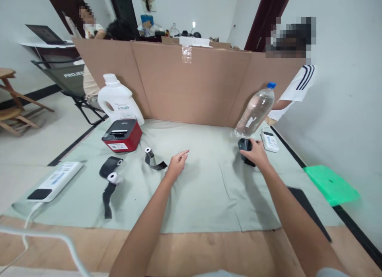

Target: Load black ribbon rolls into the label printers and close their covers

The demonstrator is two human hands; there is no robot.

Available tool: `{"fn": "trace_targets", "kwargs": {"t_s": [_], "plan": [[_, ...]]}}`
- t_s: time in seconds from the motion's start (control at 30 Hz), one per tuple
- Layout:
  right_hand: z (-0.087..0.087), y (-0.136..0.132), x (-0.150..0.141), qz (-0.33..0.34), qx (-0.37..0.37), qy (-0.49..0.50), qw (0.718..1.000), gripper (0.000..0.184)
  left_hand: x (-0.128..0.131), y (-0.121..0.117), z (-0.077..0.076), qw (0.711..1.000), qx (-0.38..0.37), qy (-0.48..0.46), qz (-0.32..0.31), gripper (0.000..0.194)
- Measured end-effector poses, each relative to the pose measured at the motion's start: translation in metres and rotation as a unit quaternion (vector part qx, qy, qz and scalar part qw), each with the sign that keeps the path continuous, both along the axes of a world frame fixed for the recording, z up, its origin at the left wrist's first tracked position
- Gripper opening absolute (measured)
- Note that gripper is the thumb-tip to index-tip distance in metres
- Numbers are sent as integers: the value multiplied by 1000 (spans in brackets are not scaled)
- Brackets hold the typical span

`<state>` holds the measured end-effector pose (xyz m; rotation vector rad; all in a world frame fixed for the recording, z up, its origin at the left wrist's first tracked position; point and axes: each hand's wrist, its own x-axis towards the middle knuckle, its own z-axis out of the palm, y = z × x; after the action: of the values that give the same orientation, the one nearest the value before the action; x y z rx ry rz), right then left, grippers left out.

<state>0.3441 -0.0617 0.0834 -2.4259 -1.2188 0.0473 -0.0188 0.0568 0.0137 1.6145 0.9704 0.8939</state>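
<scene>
Thumb and fingers of the right hand (257, 153) are clamped on one black object (245, 145), which sits at the right of the cloth (205, 189), in front of one clear bottle (256, 110) with a blue cap. Index finger extended and the others loosely bent, the left hand (178, 163) is near the closest of three rolls: one (149, 152) with a black strip, one black (110, 166), one white (114, 178) trailing black. Behind them are one red-and-black printer (122, 136) and one white jug (119, 100), their labels too small to read. Two white devices, left (56, 181) and right (270, 140), carry unreadable labels. One green case (331, 185) lies at the far right. One chair (64, 76) beyond reads "PROJE", the rest hidden.
</scene>
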Motion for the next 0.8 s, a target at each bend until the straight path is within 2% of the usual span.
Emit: {"fn": "trace_targets", "kwargs": {"t_s": [0.1, 0.23, 0.3, 0.4, 0.47, 0.53, 0.6, 0.67, 0.73, 0.8], "plan": [[-8, -11, 38, -23, -41, -6, 999, 87, -1, 0, -1, 1000, 9, 21, -4, 57], [-7, -8, 40, -56, -86, 11, 995, 90, 1, -8, 3, 998, 58, 25, -7, 52], [0, -4, 28, -93, -81, -14, 992, 92, 0, -14, 14, 994, 112, 16, -5, 45], [7, -5, -3, -102, 19, -103, 989, 85, -17, -18, 42, 973, 226, 16, 40, 36], [0, -10, -33, -47, 99, -135, 985, 73, -43, -14, 61, 943, 308, 28, 123, 31], [-16, -18, -67, 31, 147, -128, 980, 64, -79, -4, 71, 904, 358, 55, 227, 28], [-39, -26, -98, 101, 172, -98, 975, 57, -120, 6, 69, 881, 350, 97, 305, 30], [-61, -32, -122, 135, 182, -57, 972, 51, -154, 11, 56, 891, 291, 136, 321, 42], [-77, -34, -136, 152, 178, -20, 972, 47, -176, 11, 39, 923, 211, 160, 277, 54], [-85, -32, -139, 168, 172, 11, 971, 46, -183, 11, 27, 952, 143, 162, 218, 59]]}}
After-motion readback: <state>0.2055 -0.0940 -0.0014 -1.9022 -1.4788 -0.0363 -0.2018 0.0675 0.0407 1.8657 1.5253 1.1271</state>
